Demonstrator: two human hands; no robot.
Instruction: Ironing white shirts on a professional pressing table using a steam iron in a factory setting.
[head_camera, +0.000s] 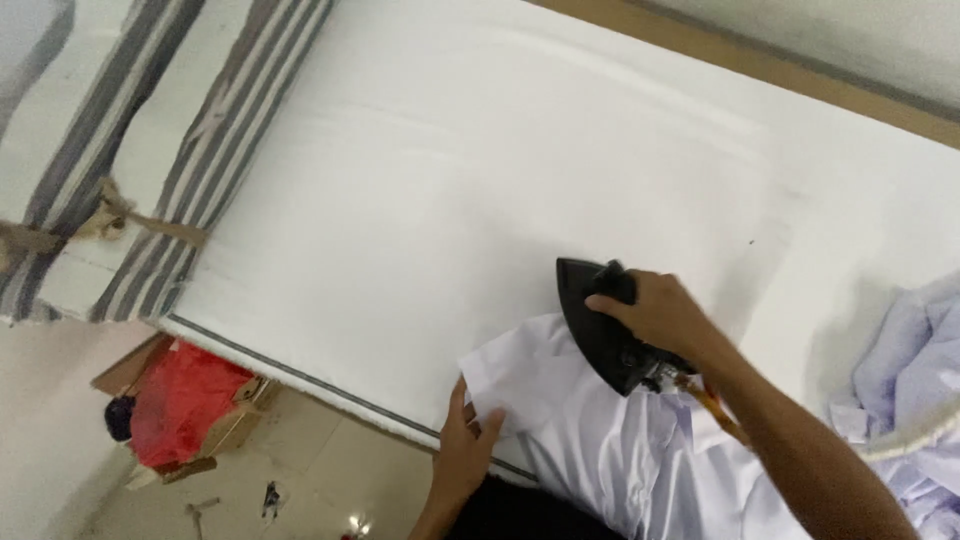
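A white shirt (590, 430) lies over the near edge of a white padded ironing table (450, 190). My right hand (660, 315) grips the handle of a black iron (600, 325), which rests on the shirt's upper edge, nose pointing up-left. An orange cord (715, 405) trails from the iron's rear along my forearm. My left hand (465, 450) presses flat on the shirt's left corner at the table's edge, fingers spread.
A striped grey-and-white cloth (150, 150) tied with a rope (120, 220) covers the table's left end. More pale crumpled fabric (910, 370) lies at the right. Below the table, a red bag (185, 400) sits in a cardboard box on the tiled floor.
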